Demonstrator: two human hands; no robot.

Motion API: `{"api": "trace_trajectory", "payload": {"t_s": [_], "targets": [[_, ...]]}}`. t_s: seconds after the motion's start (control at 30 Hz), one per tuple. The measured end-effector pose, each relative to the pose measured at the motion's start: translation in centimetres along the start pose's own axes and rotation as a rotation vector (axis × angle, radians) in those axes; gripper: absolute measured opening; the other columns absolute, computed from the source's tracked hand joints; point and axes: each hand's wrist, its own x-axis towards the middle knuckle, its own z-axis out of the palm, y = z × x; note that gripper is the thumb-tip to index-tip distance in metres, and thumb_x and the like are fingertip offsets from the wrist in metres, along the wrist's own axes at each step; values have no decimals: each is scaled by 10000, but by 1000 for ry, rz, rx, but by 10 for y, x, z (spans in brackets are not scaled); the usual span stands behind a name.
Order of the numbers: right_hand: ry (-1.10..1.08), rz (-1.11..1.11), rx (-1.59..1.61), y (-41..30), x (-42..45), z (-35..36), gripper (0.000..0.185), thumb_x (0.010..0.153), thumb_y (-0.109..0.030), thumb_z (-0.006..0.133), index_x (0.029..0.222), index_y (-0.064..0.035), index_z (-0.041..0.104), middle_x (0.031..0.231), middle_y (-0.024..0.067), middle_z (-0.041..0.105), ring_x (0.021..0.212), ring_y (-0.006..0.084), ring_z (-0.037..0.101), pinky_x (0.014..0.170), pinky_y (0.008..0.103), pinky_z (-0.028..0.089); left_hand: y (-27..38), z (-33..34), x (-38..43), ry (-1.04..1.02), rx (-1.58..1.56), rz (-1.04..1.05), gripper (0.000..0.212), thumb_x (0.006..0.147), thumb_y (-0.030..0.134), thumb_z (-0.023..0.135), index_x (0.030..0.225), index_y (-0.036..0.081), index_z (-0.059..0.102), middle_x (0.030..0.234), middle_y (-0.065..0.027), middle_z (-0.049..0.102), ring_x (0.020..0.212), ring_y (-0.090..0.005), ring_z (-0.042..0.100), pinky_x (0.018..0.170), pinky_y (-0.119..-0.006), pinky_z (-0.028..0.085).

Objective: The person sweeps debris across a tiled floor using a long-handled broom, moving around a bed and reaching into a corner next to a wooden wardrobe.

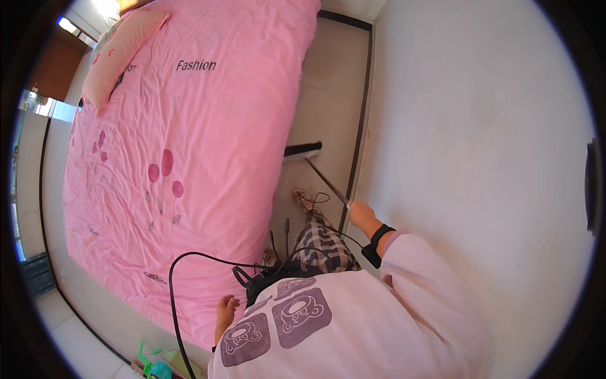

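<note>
My right hand (363, 215) grips the handle of a broom (326, 177). The broom's dark-bristled head (304, 150) rests on the tiled floor (326, 109), between the bed and the white wall; its left end meets the bed's edge in view. At my side, my left hand (228, 307) holds nothing and has its fingers loosely curled and somewhat apart. It hangs by the edge of a bed with a pink cover (227, 142), which carries printed flowers and writing.
A pink pillow (128, 59) lies at the bed's far left. Black cables (173, 284) loop around my waist and legs. The white wall (473, 118) rises close on my right. Green and teal plastic items (158, 367) stand at the bottom left.
</note>
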Motion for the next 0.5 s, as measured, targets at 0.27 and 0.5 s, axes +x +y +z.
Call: {"api": "trace_trajectory", "payload": {"t_s": [0.27,0.5], "targets": [[-216,52,-15,3,-151,46,286,744,-161,506,1023,-150,567,900,157,596,861,323,559,722,414,450,-96,-73,-32,187,-173,-81,247,801,164,478,1008,31,505,809,-86,607,677,-160,591,539,-254,412],[10,55,165,52,-160,22,376,725,-200,576,1101,-193,553,855,154,610,778,302,585,693,375,468,-174,-49,-106,303,-247,-236,222,793,152,503,963,11,527,800,-103,608,671,-154,586,550,-259,433]]}}
